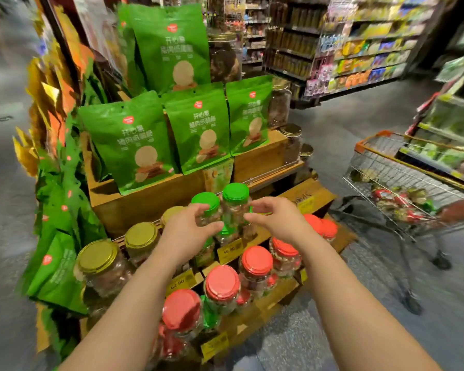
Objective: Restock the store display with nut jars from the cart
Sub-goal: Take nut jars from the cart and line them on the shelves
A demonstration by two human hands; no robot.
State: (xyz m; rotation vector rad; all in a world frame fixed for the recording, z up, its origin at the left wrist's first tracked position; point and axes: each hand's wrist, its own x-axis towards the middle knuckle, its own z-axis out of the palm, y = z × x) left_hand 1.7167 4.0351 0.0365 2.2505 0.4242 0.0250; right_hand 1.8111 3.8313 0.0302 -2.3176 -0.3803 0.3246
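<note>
A clear nut jar with a green lid [235, 202] stands raised on the middle tier of the wooden display [150, 202]. My left hand [188, 228] curls round its left side. From the right, my right hand [276, 218] cups it, thumb and fingertips on the glass. A second green-lid jar [205, 200] sits just to its left, partly behind my left fingers. Gold-lid jars [97, 257] fill the left of the tiers and red-lid jars [223, 283] the front and right. At the right stands the wire cart [402, 183] with jars in its basket.
Green snack bags [196, 132] stand on the upper tiers and hang down the display's left side. Yellow price tags [229, 250] line the tier edges. Stocked shelves run along the back right, and grey floor lies between the display and the cart.
</note>
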